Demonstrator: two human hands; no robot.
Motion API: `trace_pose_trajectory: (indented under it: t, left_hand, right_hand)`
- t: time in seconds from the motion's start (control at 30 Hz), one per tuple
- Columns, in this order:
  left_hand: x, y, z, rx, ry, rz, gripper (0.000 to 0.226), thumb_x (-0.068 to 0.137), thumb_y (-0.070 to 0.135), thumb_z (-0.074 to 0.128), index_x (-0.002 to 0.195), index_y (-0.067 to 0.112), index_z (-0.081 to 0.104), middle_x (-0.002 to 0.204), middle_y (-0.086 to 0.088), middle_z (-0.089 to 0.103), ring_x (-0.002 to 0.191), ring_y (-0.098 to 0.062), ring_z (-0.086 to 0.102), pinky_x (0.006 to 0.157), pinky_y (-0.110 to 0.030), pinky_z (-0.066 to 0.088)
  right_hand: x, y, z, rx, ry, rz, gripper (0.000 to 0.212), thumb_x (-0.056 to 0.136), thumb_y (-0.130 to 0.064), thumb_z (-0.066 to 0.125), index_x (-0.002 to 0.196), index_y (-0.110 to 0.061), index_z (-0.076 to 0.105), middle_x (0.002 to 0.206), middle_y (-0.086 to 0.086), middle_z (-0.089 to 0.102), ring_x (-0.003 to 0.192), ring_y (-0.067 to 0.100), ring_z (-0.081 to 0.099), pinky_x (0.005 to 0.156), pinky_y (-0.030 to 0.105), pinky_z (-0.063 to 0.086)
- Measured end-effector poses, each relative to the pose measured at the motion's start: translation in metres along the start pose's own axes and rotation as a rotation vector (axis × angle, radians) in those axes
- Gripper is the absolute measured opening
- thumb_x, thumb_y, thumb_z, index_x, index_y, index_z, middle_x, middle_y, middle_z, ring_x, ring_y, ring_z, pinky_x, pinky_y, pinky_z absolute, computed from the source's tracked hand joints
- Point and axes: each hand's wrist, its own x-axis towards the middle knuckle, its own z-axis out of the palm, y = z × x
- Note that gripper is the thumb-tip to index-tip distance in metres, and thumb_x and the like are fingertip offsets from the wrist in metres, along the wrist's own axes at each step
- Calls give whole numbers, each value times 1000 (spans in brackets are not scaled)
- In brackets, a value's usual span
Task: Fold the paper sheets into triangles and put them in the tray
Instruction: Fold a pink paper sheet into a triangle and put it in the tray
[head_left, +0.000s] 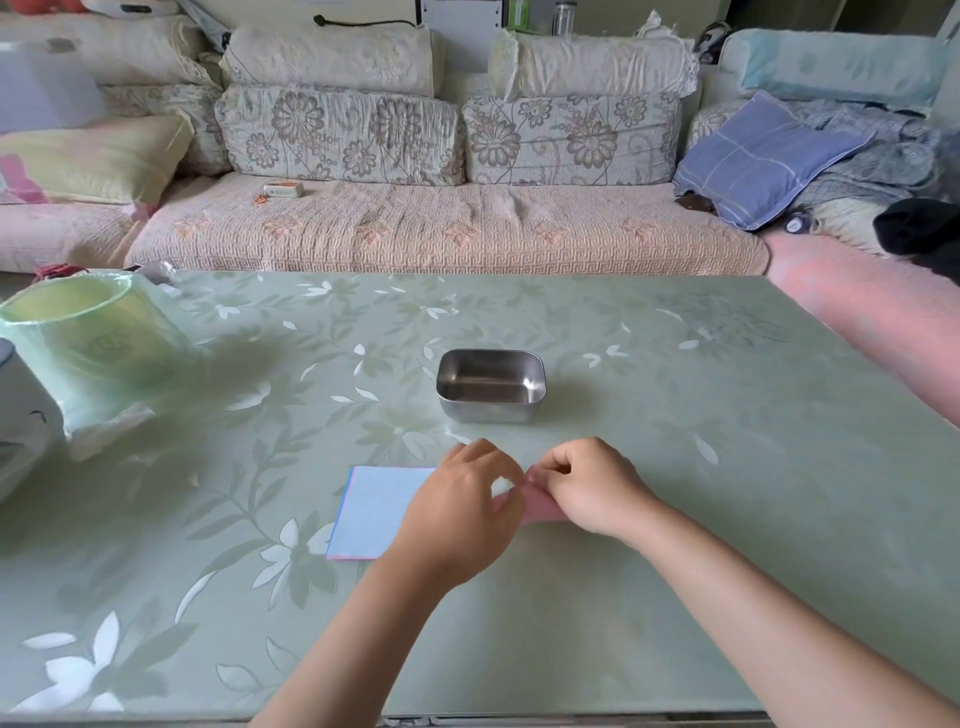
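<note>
A pink paper sheet lies on the table under both my hands, mostly hidden by them. My left hand pinches its left part and my right hand pinches its top corner, fingers closed on the paper. Left of my hands sits a small stack of paper sheets with a light blue one on top and pink edges showing. A steel tray stands just beyond my hands, with nothing visible inside.
The green floral table runs wide to all sides. A green bag-lined bin and a white appliance stand at the left edge. A sofa with cushions lies behind the table.
</note>
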Motion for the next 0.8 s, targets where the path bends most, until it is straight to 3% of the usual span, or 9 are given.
trace_pose_trajectory:
  t: [0.07,0.23,0.43,0.53,0.67,0.8]
  left_hand:
    - [-1,0,0,1,-64,65,21,91,24,54,102,30,71,99,17,57,96,-8,48,79,-27,46]
    - [-5,-2,3,53,-161,161,23,95,35,52,106,44,70,103,16,62,95,-10,47,79,-19,41]
    - [-4,-5,6,98,-164,154,24,94,38,51,104,39,73,108,18,62,98,-11,48,85,-28,46]
    - [-5,-4,5,104,-170,177,26,96,44,48,112,49,68,108,21,60,97,-9,46,87,-27,45]
    - [-8,-3,5,121,-162,195,28,96,46,47,116,54,65,108,20,59,96,-10,47,87,-29,46]
    - [-13,-1,4,214,-164,232,33,93,44,49,123,49,62,115,18,57,103,-11,48,88,-29,44]
  right_hand:
    - [2,0,3,-68,34,-26,24,92,-38,57,74,-36,72,76,-21,71,88,11,64,91,32,43]
    - [4,0,8,-256,110,-127,25,91,-34,53,70,-39,65,63,-24,62,75,3,52,86,32,29]
    - [0,-2,9,-429,224,-235,14,88,-42,55,80,-38,65,87,-15,64,94,9,61,84,34,29]
    - [0,3,3,-435,248,-304,20,88,-49,61,104,-38,68,99,-12,61,96,12,60,87,34,31]
    - [-4,10,-2,-488,184,-453,17,94,-38,59,98,-40,75,91,-10,56,92,14,56,80,34,31]
    - [-10,13,-2,-526,167,-460,24,98,-42,52,97,-41,76,88,-8,56,90,18,54,77,35,30]
